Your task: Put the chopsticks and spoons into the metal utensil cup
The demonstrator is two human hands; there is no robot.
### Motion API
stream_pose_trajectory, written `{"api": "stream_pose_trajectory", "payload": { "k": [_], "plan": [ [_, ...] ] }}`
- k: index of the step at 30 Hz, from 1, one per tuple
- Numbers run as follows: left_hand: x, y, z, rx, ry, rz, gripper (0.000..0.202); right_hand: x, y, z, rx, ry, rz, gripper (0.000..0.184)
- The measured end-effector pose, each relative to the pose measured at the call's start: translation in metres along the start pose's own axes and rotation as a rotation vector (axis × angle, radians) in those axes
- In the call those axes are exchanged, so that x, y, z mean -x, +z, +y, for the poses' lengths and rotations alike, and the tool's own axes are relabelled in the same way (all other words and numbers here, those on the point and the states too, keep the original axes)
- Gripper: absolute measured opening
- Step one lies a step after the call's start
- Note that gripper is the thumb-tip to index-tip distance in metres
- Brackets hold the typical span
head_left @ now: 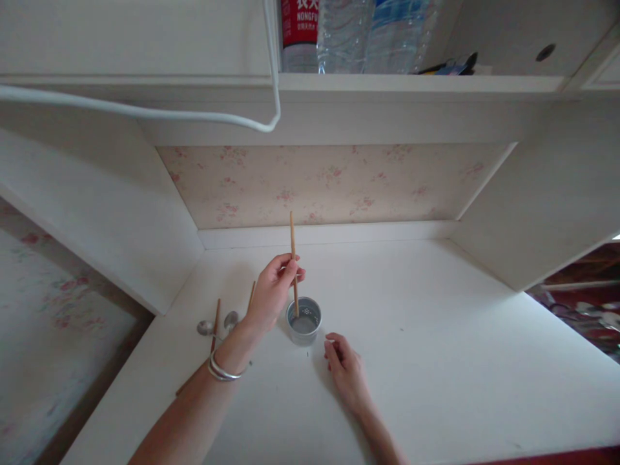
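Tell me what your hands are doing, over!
Left hand shut on chopstick, upright, tip in the metal cup. Right hand empty, resting on desk beside cup. Spoons and spare chopsticks lie left, clear of the cup.

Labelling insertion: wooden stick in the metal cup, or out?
In: thin wooden stick, gripped by left hand, ends inside round metal cup.

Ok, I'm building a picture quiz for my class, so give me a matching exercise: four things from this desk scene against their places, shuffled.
Things:
1. wooden stick
2. metal cup
3. spoons
4. water bottles

Places:
A. on the shelf above
B. lying on the desk, left of the left hand
C. upright in the left hand's grip
D. standing on the desk between the left hand and the right hand

Pairs: 1-C, 2-D, 3-B, 4-A.
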State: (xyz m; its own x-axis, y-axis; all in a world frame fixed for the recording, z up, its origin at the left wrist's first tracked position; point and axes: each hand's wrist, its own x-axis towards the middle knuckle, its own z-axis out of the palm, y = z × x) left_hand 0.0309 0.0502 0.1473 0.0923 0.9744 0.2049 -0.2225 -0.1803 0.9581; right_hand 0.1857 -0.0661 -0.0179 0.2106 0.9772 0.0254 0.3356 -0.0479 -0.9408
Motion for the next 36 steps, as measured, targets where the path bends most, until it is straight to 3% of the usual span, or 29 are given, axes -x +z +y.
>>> {"api": "stream_pose_trajectory", "payload": {
  "k": [6,10,15,24,30,33,36],
  "plan": [
    [0.007,-0.013,-0.037,-0.387,0.052,0.005,0.036,-0.001,0.001,0.001,0.016,-0.016,0.004,0.041],
    [0.018,-0.019,-0.061,-0.481,-0.009,0.003,0.036,0.001,0.0,-0.003,0.033,-0.025,0.009,0.041],
    [0.027,-0.023,-0.07,-0.54,0.002,-0.002,0.035,0.002,-0.002,-0.007,0.045,-0.036,-0.001,0.038],
    [0.036,-0.028,-0.077,-0.45,-0.052,0.008,0.032,0.002,-0.002,-0.008,0.074,-0.029,-0.013,0.039],
    [0.069,-0.035,-0.085,-0.246,-0.109,-0.051,0.069,0.003,0.001,-0.01,-0.053,0.047,0.064,0.041],
    [0.086,-0.036,-0.098,-0.185,-0.094,-0.073,0.092,0.011,0.005,-0.03,-0.107,0.037,0.126,0.039],
    [0.091,-0.037,-0.113,-0.142,-0.081,-0.065,0.098,0.019,0.015,-0.064,-0.068,-0.059,0.052,0.032]
  ]
}}
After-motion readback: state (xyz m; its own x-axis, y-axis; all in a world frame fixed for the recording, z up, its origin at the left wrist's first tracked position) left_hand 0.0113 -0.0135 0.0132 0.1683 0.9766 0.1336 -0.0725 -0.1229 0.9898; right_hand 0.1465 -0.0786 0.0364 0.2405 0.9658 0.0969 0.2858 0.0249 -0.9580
